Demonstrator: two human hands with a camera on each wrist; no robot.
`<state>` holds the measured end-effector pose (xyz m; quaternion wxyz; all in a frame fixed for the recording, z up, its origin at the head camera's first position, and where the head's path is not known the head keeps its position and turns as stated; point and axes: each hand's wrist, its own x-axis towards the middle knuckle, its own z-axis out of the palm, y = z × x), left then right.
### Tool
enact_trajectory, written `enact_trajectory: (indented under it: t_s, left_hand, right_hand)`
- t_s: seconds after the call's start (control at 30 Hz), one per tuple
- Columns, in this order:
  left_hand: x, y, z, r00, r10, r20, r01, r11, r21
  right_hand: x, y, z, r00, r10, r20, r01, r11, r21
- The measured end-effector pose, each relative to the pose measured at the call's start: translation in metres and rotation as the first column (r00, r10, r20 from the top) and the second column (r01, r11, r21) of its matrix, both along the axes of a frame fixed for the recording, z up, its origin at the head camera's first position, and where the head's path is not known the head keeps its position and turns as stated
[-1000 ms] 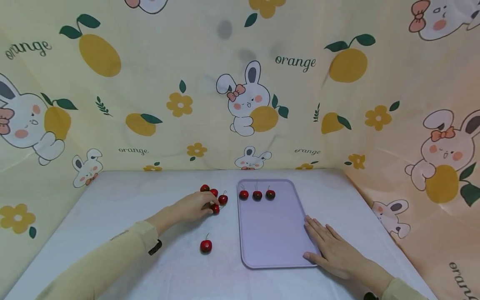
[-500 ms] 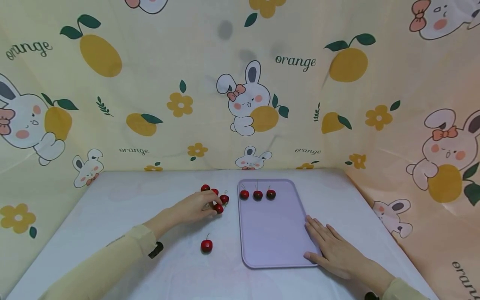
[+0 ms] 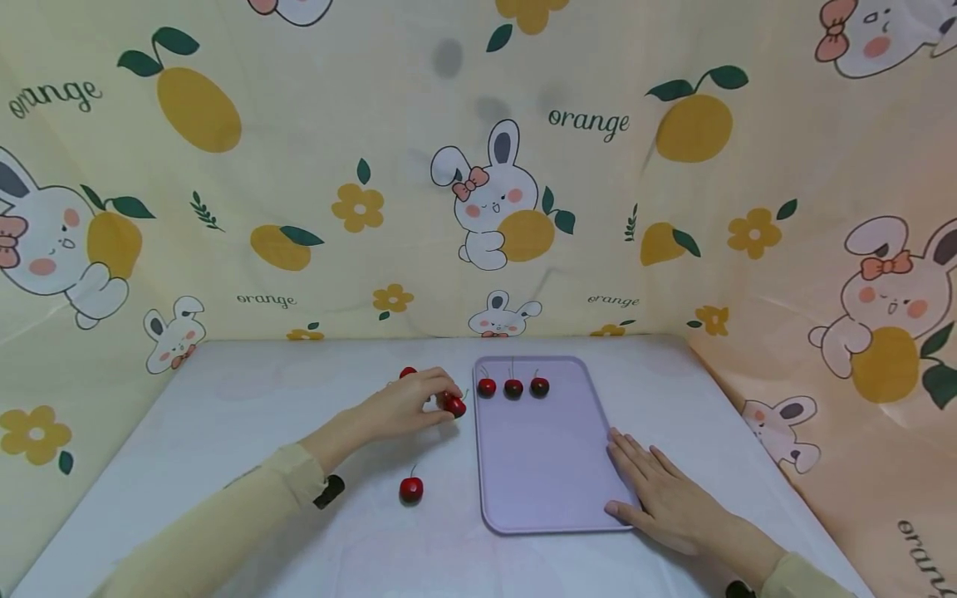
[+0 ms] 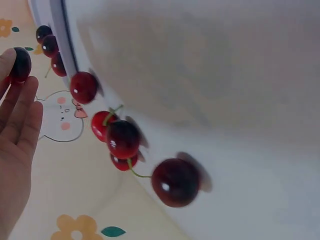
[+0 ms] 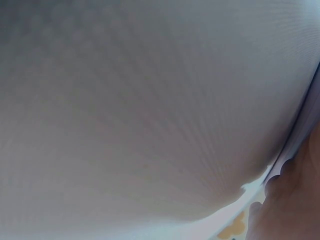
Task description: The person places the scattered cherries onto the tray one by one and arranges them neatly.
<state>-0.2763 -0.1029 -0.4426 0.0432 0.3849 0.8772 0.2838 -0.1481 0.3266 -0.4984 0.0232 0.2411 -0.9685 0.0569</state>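
Left hand (image 3: 404,409): fingertips pinch one red cherry (image 3: 454,406), held just off the left rim of the lavender tray (image 3: 546,465). The left wrist view shows the same cherry (image 4: 20,64) at the fingertips, the other fingers lying fairly straight.

Just left of the tray's far-left corner, partly hidden behind the hand, loose cherries (image 3: 408,374) lie on the table (image 3: 247,415); the left wrist view shows a cluster of them (image 4: 117,137). A single cherry (image 3: 410,489) lies on the table left of the tray's near-left corner, apart from the rest.

Right hand (image 3: 665,496): fingers straight and spread, resting flat on the tray's near-right edge, grasping nothing.

Inside the tray, three cherries (image 3: 512,387) sit in a row along the far rim. A cartoon-print cloth (image 3: 478,166) stands behind the tray.
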Motion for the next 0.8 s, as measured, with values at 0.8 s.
enact_trajectory:
  t_s: [0.8]
  left_hand:
    - [-0.02,0.075,0.016,0.993,-0.075,-0.089,0.084,0.991,0.106]
  right_hand:
    - [-0.001,-0.001,0.001,1.0,0.003,-0.001,-0.003,1.0,0.005]
